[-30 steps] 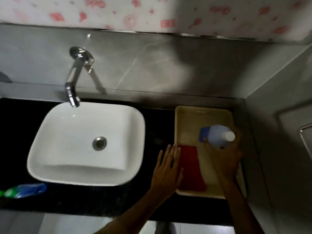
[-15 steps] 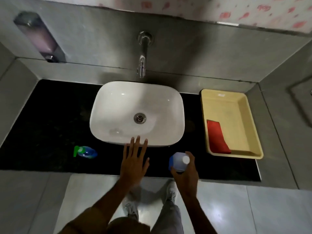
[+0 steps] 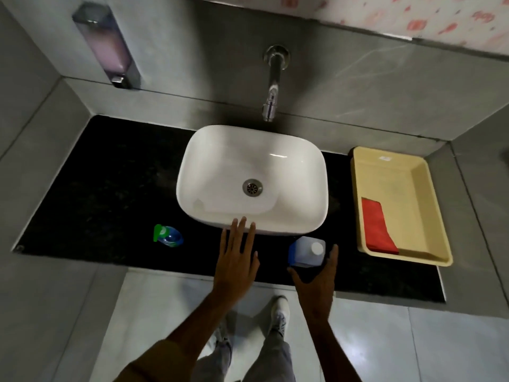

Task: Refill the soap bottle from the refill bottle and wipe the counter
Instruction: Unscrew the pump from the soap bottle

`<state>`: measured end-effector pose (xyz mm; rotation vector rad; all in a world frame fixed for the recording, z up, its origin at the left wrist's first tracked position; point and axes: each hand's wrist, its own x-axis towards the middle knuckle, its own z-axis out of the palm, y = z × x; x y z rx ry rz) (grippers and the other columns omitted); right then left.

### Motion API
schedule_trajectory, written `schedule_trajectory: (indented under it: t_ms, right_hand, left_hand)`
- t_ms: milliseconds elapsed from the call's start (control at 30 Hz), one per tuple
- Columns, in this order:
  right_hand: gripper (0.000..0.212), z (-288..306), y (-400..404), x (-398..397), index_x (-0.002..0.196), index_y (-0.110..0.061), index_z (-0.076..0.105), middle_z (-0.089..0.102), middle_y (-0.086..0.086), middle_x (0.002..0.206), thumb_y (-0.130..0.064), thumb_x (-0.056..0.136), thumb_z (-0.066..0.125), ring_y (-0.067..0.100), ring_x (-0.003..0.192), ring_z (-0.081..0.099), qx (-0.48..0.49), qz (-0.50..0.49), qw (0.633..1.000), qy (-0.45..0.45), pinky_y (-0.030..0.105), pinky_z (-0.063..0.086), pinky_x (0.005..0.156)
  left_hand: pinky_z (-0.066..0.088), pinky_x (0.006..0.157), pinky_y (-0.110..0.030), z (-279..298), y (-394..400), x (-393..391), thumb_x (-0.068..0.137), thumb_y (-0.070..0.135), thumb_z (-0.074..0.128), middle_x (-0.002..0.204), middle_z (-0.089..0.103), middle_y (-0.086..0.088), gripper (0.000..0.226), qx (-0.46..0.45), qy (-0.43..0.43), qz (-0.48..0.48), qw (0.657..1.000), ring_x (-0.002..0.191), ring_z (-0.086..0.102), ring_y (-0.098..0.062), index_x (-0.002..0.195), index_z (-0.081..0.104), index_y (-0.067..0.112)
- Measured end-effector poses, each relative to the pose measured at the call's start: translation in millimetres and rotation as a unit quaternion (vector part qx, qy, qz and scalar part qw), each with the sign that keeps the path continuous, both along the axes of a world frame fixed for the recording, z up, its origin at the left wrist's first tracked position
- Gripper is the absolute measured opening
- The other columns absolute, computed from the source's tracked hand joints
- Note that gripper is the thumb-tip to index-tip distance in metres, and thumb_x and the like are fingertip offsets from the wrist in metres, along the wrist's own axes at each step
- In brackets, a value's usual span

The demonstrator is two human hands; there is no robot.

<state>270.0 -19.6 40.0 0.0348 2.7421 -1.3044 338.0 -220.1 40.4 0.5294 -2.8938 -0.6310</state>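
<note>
The refill bottle (image 3: 306, 251), pale blue with a white cap, stands on the black counter (image 3: 110, 194) in front of the sink's right corner. My right hand (image 3: 316, 277) is spread open just behind it, thumb and fingers apart, not gripping it. My left hand (image 3: 237, 257) lies flat and open over the counter, fingertips at the sink's front rim. The soap bottle (image 3: 167, 236), blue with a green pump top, stands on the counter left of my left hand. A red cloth (image 3: 376, 228) lies in the yellow tray (image 3: 429, 188) at the right.
A white basin (image 3: 214, 150) sits mid-counter under a chrome tap (image 3: 272, 86). A wall soap dispenser (image 3: 106, 45) hangs at the upper left. Grey tiled walls close in the counter on both sides. My feet stand on the tiled floor below.
The refill bottle went from the tray to the counter in front of the sink. My right hand has let go of it and opened. The view pulled back.
</note>
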Motion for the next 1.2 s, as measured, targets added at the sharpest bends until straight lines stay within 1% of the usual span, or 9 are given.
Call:
schedule_trajectory:
  t_ms: [100,200,267,333,467,700,833,1033,1200]
  right_hand:
    - [0.086,-16,3,52,0.148,-0.05,0.027,0.043,0.003,0.147,-0.024,0.084,0.079,0.023,0.122,0.058,0.003,-0.102,0.994,0.042,0.053,0.059,0.092]
    - [0.056,-26,-40,88,0.119,-0.066,0.044,0.062,-0.002,0.121,-0.022,0.091,0.066,0.018,0.096,0.067,0.001,0.026,1.0,-0.014,0.039,0.059,0.077]
    - [0.045,-23,-89,91,0.116,-0.061,0.053,0.064,-0.007,0.118,-0.025,0.092,0.066,0.011,0.1,0.067,-0.025,0.149,0.986,-0.072,0.029,0.057,0.081]
    - [0.044,-19,-146,85,0.129,-0.037,0.059,0.061,-0.003,0.127,-0.023,0.09,0.073,0.014,0.115,0.064,-0.059,0.244,0.963,-0.1,0.038,0.055,0.097]
    - [0.077,-16,-250,69,0.153,-0.018,0.041,0.047,0.003,0.153,-0.031,0.087,0.078,0.016,0.141,0.043,-0.056,0.384,0.913,-0.127,0.028,0.034,0.118]
    - [0.045,-26,-292,66,0.135,-0.02,0.06,0.067,0.004,0.132,-0.03,0.093,0.068,0.023,0.122,0.063,-0.022,0.391,0.914,-0.103,0.04,0.049,0.105]
    - [0.037,-28,-244,62,0.128,-0.025,0.063,0.073,-0.001,0.118,-0.03,0.091,0.069,0.017,0.106,0.071,0.004,0.35,0.932,-0.099,0.027,0.052,0.088]
    - [0.043,-29,-172,39,0.12,-0.02,0.064,0.074,-0.004,0.107,-0.025,0.082,0.083,0.01,0.094,0.071,-0.007,0.31,0.946,-0.098,0.03,0.058,0.083]
    - [0.04,-32,-157,37,0.118,-0.019,0.069,0.074,-0.009,0.105,-0.022,0.081,0.083,0.003,0.094,0.07,-0.041,0.284,0.955,-0.082,0.013,0.052,0.083]
  left_hand:
    - [0.029,0.123,-0.045,-11,-9,53,0.098,0.019,0.047,0.155,0.044,-0.009,0.05,0.036,0.072,-0.038,0.996,0.149,0.034,-0.025,0.148,0.047,0.013]
    - [0.048,0.103,-0.039,-20,-29,114,0.089,0.014,0.05,0.127,0.067,-0.007,0.04,0.048,0.06,0.019,0.997,0.12,0.062,-0.027,0.125,0.068,0.015]
    - [0.049,0.098,-0.038,-19,-47,140,0.088,0.017,0.046,0.12,0.069,-0.005,0.04,0.082,0.037,0.119,0.989,0.111,0.065,-0.027,0.12,0.07,0.017]
    - [0.051,0.096,-0.039,-14,-68,153,0.089,0.017,0.042,0.118,0.068,-0.006,0.04,0.113,0.036,0.226,0.967,0.11,0.065,-0.027,0.12,0.067,0.015]
    - [0.055,0.094,-0.034,-2,-117,150,0.092,-0.002,0.058,0.119,0.065,-0.008,0.037,0.136,0.102,0.323,0.931,0.109,0.065,-0.022,0.127,0.063,0.011]
    - [0.044,0.108,-0.02,12,-170,107,0.09,0.006,0.069,0.136,0.056,0.004,0.051,0.187,0.126,0.211,0.951,0.125,0.054,-0.008,0.138,0.056,0.016]
    - [0.049,0.108,-0.035,17,-152,87,0.088,-0.003,0.068,0.13,0.066,-0.002,0.044,0.246,0.087,0.067,0.963,0.122,0.06,-0.014,0.129,0.065,0.015]
    - [0.047,0.11,-0.029,15,-113,56,0.088,-0.001,0.068,0.13,0.063,-0.012,0.04,0.26,0.023,-0.041,0.964,0.122,0.06,-0.021,0.128,0.066,0.006]
    - [0.046,0.103,-0.02,6,-95,45,0.084,0.003,0.075,0.122,0.064,-0.009,0.039,0.251,0.028,-0.018,0.967,0.114,0.063,-0.021,0.122,0.067,0.008]
